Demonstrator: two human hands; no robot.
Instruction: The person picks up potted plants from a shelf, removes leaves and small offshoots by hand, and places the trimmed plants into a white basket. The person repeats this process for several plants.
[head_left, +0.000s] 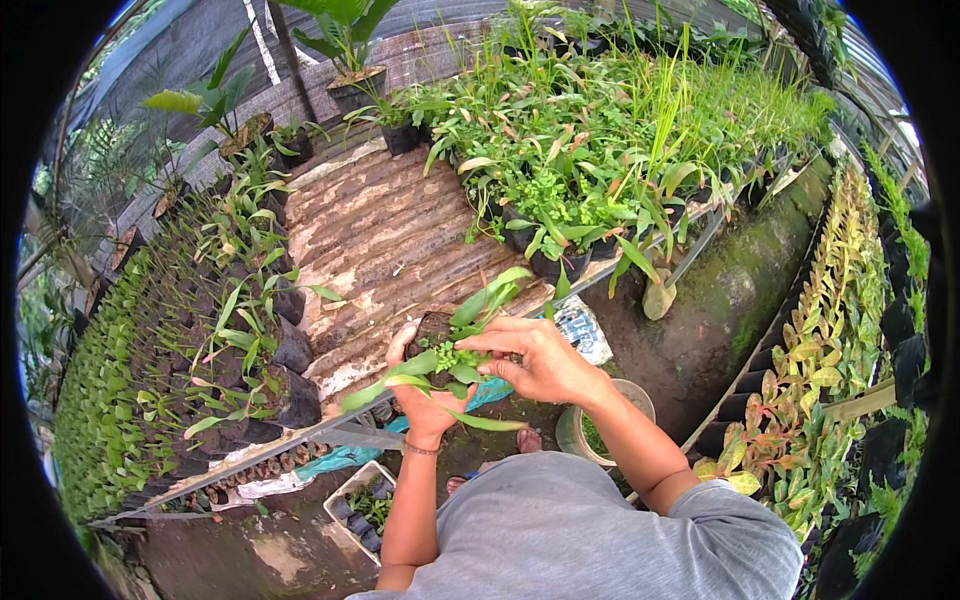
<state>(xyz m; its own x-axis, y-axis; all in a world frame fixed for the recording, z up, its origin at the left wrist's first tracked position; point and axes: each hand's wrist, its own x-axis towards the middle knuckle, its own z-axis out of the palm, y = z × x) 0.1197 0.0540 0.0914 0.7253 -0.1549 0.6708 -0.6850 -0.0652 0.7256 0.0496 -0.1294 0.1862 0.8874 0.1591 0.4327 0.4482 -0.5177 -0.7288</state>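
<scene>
My left hand (425, 401) holds a potted plant (442, 367) from beneath and the side, above the front edge of a corrugated bench (375, 217). Dark soil shows in the pot, with long strap-like leaves spreading over the rim and small bright-green weeds (448, 355) at the middle. The thumb and index finger of my right hand (529, 356) are at those small weeds, close together; whether they pinch a stem cannot be told. Most of the pot's wall is hidden by my left hand and the leaves.
Bagged seedlings (289, 397) stand in rows on the bench's left; crowded potted plants (570, 180) fill its right rear. Below are a bucket (637, 397), a white crate (349, 480) of small plants and a printed sack (581, 330). Yellow-leaved plants (817, 360) line the right side.
</scene>
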